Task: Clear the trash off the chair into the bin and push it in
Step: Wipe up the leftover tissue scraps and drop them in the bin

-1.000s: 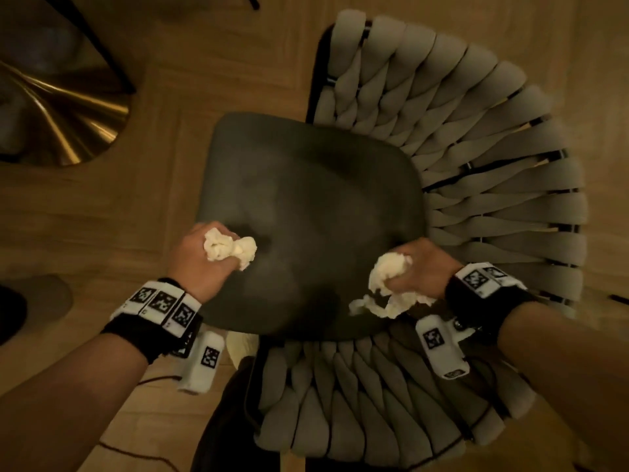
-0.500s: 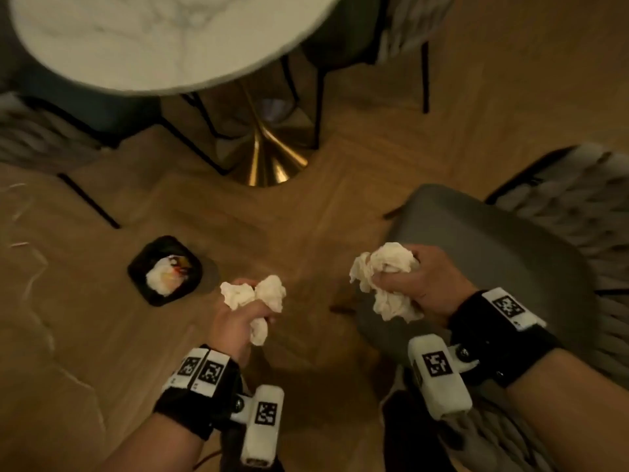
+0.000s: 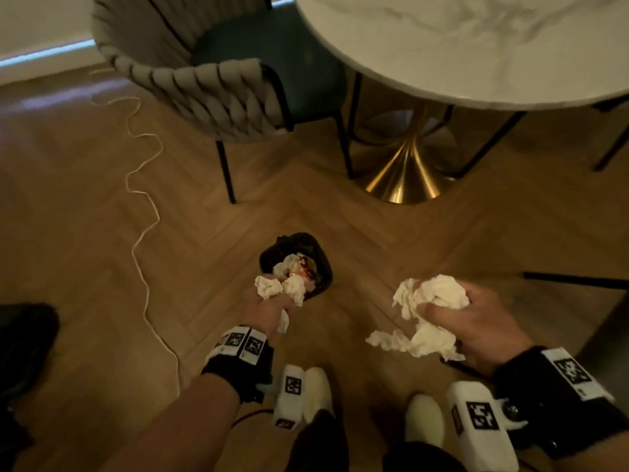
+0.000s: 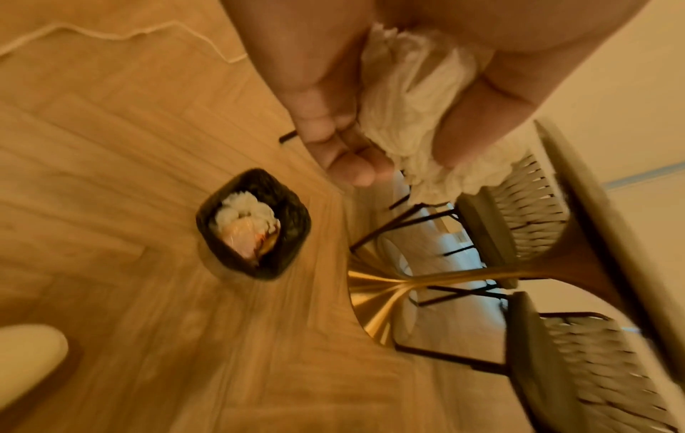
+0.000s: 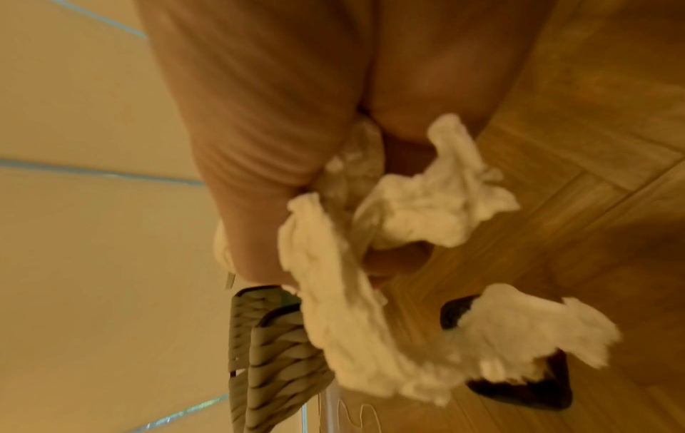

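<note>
I am standing over the wooden floor [image 3: 85,206] with a wad of trash in each hand. My left hand [image 3: 269,311] is gripping a small crumpled tissue [image 3: 279,287], fingers and thumb curled tight around it, and from the head view it is hanging right at the near edge of the bin [image 3: 320,258]; the left wrist view shows the wad squeezed between my thumb and fingers [image 4: 333,131] with the bin below and off to one side. My right hand [image 3: 476,321] is clutching a bigger, looser bunch of tissue [image 3: 425,318], fingers wrapped over the top of it, with a ragged tail of it dangling free below my palm. That hand is staying well to the right of the bin.

The bin is a small black container sitting on the floor, and it is already holding white crumpled tissue [image 4: 243,209] plus something shiny and orange-tinted [image 4: 246,237], which I cannot make out clearly.

Beyond the bin, a round marble table [image 3: 476,46] on a gold base [image 3: 405,178] is standing, with a woven chair [image 3: 211,93] tucked beside it. A thin white cord [image 3: 146,212] is trailing across the floor on my left.
</note>
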A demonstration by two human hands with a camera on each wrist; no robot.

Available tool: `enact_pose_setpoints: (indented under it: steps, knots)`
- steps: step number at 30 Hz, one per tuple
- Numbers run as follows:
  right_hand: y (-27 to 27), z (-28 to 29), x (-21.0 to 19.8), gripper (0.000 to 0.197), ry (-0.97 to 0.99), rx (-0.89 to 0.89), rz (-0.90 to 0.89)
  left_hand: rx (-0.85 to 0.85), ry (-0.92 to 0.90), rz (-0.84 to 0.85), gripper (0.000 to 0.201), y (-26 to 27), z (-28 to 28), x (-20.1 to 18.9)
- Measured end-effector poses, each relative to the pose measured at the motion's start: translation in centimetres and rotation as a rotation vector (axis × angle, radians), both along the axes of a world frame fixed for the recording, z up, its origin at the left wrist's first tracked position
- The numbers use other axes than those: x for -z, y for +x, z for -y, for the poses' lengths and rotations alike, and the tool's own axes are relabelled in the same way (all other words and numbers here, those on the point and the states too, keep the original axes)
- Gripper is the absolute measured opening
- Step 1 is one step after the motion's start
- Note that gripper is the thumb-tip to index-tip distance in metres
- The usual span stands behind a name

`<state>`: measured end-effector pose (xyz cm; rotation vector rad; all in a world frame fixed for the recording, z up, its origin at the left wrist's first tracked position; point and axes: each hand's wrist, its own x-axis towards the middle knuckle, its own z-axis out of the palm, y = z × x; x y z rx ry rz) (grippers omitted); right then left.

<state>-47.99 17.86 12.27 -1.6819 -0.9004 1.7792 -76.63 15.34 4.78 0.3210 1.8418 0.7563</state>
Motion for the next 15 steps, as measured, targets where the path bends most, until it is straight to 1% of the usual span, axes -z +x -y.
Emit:
enact_pose_setpoints:
  steps: [1,2,4,5,6,8,9,10,11,12,13,14,15]
  knots:
    - [-1.2,-0.8,0.7,0.021,0.002,-0.02,-0.008,0.015,-0.043,-0.041,0.045,-1.2,-0.8,1.5]
    - [-2.3,-1.6,1.6,0.022,0.0,-0.032,-0.016,0.028,-0.08,-0.073,0.05,-2.2,-1.8,3.3]
    - [-4.1,-3.0,4.0,0.024,-0.001,-0.057,-0.008,0.071,-0.12,-0.154,0.045,-3.8,-3.7,7.6]
    - [-4.7,-3.5,5.6,0.025,0.002,-0.08,0.007,0.131,-0.125,-0.219,0.042,-4.3,-4.7,9.8]
    - [-5.3,-4.0,7.2,0.026,0.0,-0.106,0.019,0.232,-0.14,-0.304,0.039,-4.9,-5.8,12.3]
    - [-5.9,-4.9,10.8,0.026,-0.017,-0.179,0.046,0.523,-0.19,-0.497,0.037,-5.5,-7.9,17.7]
    - [-6.1,-5.2,12.5,0.025,-0.022,-0.222,0.061,0.661,-0.216,-0.554,0.037,-5.7,-8.8,20.2]
    - [-6.2,-5.5,14.0,0.025,-0.02,-0.253,0.088,0.777,-0.238,-0.573,0.043,-5.5,-9.6,22.1]
    - [-6.2,-5.8,15.3,0.025,-0.011,-0.274,0.122,0.884,-0.272,-0.542,0.057,-5.3,-10.1,23.8]
    - [-6.2,-6.1,16.4,0.024,-0.002,-0.29,0.151,0.937,-0.283,-0.502,0.073,-5.1,-10.5,24.9]
    - [-6.1,-6.4,17.3,0.024,0.002,-0.311,0.171,0.91,-0.311,-0.445,0.086,-5.0,-10.4,25.6]
    - [-6.1,-6.7,17.8,0.025,-0.004,-0.333,0.183,0.841,-0.328,-0.399,0.091,-5.1,-9.8,26.3]
    - [-6.4,-7.1,17.8,0.026,-0.01,-0.353,0.181,0.788,-0.326,-0.393,0.089,-5.1,-8.7,26.5]
